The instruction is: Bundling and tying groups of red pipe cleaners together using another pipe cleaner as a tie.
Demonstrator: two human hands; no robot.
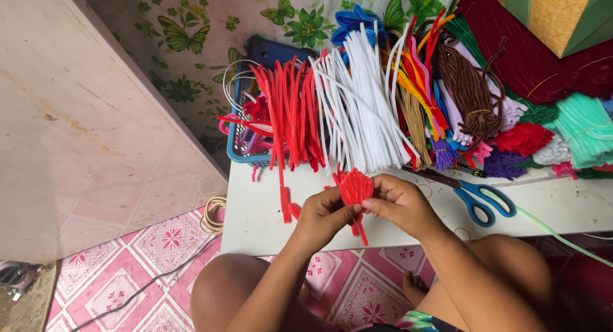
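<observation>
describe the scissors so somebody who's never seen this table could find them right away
Start at the low white table piled along its far edge with bundles of coloured pipe cleaners. On the bare strip in front of the piles, just past the right hand, lie the scissors. They are the only tool there: blue loop handles nearest the person, dark blades pointing left toward the white bundle.

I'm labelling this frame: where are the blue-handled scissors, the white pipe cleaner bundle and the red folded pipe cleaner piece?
Blue-handled scissors [482, 201]: head view, handle loops.
White pipe cleaner bundle [357, 108]: head view, middle of strands.
Red folded pipe cleaner piece [354, 186]: head view, fanned top.
</observation>
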